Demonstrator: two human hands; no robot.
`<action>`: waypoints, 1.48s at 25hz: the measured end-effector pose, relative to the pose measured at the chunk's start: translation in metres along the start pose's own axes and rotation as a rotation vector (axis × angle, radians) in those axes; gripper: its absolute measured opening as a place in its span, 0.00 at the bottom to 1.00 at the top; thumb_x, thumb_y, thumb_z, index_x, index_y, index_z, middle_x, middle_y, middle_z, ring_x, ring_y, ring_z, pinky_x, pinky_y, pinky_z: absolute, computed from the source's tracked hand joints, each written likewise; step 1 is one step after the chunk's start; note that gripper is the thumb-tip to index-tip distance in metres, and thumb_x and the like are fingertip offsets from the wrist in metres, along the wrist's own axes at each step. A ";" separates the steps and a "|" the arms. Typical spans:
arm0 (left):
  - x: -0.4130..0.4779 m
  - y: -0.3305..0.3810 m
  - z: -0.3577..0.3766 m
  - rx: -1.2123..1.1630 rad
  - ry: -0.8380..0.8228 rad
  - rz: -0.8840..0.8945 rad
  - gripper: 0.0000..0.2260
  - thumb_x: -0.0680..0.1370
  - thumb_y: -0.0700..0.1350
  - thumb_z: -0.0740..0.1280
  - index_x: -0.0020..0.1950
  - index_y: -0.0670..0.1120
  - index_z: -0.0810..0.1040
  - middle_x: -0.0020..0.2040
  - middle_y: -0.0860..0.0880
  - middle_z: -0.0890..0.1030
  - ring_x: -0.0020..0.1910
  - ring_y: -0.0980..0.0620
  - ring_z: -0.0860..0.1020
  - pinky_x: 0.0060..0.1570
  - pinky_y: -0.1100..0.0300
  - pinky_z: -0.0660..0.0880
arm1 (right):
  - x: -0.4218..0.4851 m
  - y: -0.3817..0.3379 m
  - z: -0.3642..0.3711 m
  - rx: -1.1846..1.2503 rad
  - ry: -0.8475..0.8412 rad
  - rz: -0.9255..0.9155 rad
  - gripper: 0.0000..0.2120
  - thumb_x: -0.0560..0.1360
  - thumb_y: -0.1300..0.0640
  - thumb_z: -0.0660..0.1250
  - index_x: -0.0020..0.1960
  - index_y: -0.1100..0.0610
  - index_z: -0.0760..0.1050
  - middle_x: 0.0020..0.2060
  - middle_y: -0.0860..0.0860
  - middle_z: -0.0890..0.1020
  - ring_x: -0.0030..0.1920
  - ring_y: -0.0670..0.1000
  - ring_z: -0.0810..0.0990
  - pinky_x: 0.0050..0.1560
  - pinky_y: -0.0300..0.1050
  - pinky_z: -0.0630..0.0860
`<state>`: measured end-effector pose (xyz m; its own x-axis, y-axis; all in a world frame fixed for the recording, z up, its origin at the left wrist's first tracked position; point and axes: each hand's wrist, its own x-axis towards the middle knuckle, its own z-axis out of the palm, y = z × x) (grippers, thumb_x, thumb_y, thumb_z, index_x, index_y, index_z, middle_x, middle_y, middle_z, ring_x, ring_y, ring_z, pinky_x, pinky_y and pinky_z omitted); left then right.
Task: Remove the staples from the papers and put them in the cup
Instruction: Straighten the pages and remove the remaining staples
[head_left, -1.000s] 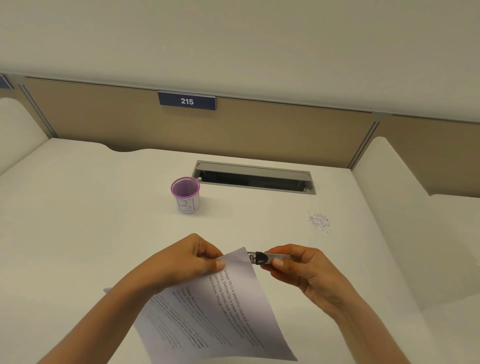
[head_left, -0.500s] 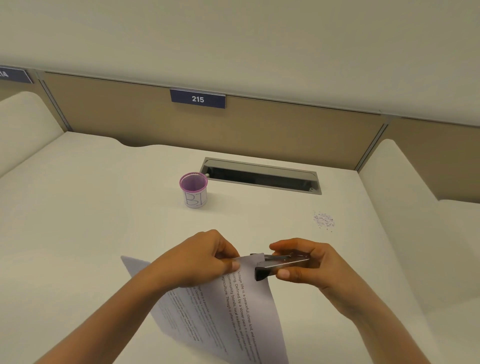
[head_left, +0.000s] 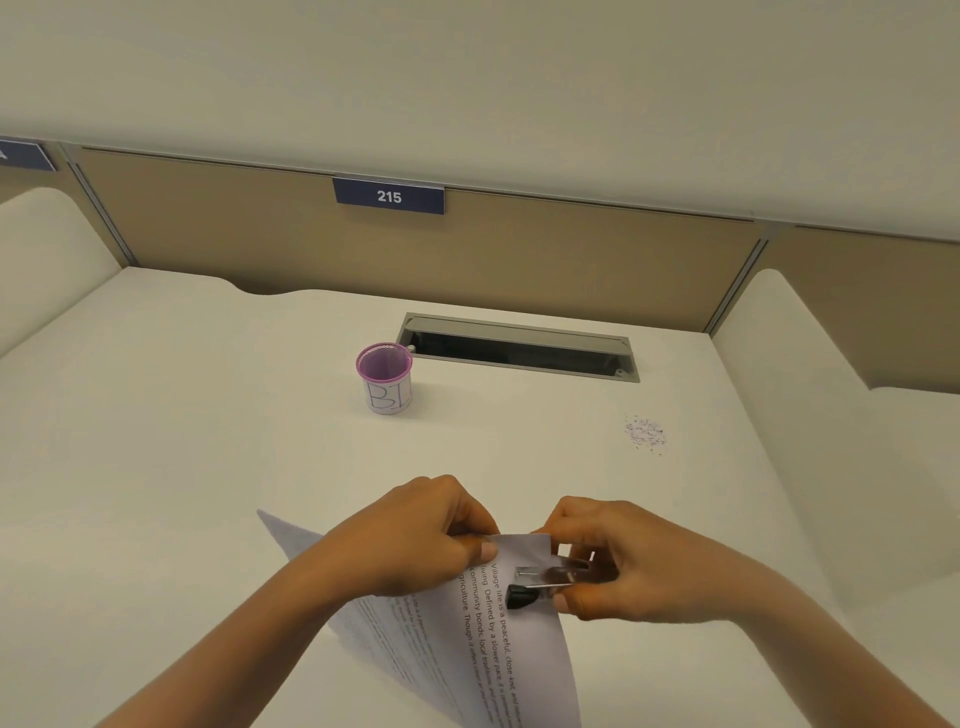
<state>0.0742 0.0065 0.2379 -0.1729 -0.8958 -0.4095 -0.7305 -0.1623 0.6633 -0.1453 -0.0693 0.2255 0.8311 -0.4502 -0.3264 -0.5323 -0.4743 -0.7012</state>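
Note:
My left hand (head_left: 415, 540) pinches the top corner of the printed papers (head_left: 483, 654), which hang tilted above the desk. My right hand (head_left: 623, 561) grips a metal staple remover (head_left: 545, 582) with a black tip, its jaws laid over the paper's corner beside a staple (head_left: 525, 571). Farther back on the desk stands the small white cup (head_left: 385, 378) with a purple rim and blue lettering, well apart from both hands.
A white desk (head_left: 208, 441) with raised side dividers left and right. A grey cable slot (head_left: 519, 347) lies behind the cup. A patch of tiny specks (head_left: 645, 433) sits on the desk at the right. A sign "215" (head_left: 389, 196) hangs on the back panel.
The staple remover has turned and moved from beyond the paper's corner onto it. The papers have swung more upright, and both hands have drawn closer together.

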 end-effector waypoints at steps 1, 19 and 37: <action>0.000 0.000 0.001 0.004 -0.003 -0.003 0.09 0.79 0.49 0.64 0.48 0.54 0.84 0.44 0.57 0.86 0.43 0.58 0.83 0.48 0.57 0.80 | 0.000 0.000 0.000 -0.025 -0.008 0.003 0.15 0.70 0.46 0.68 0.57 0.44 0.76 0.47 0.39 0.76 0.41 0.42 0.76 0.43 0.46 0.78; -0.001 0.007 -0.001 0.070 0.075 0.042 0.12 0.79 0.50 0.63 0.37 0.59 0.78 0.38 0.60 0.83 0.38 0.59 0.81 0.37 0.66 0.73 | 0.004 -0.003 -0.002 0.190 0.090 0.024 0.16 0.67 0.42 0.74 0.52 0.46 0.79 0.49 0.43 0.83 0.52 0.50 0.81 0.56 0.54 0.79; 0.003 0.008 0.008 0.067 0.122 0.031 0.06 0.79 0.52 0.64 0.44 0.54 0.78 0.47 0.54 0.86 0.42 0.55 0.82 0.38 0.68 0.74 | 0.009 -0.003 -0.002 0.211 0.097 0.011 0.16 0.67 0.42 0.75 0.48 0.50 0.80 0.46 0.45 0.85 0.48 0.50 0.83 0.53 0.51 0.81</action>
<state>0.0624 0.0059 0.2372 -0.1172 -0.9442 -0.3077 -0.7694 -0.1096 0.6293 -0.1367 -0.0732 0.2263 0.8005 -0.5302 -0.2793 -0.4875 -0.3049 -0.8182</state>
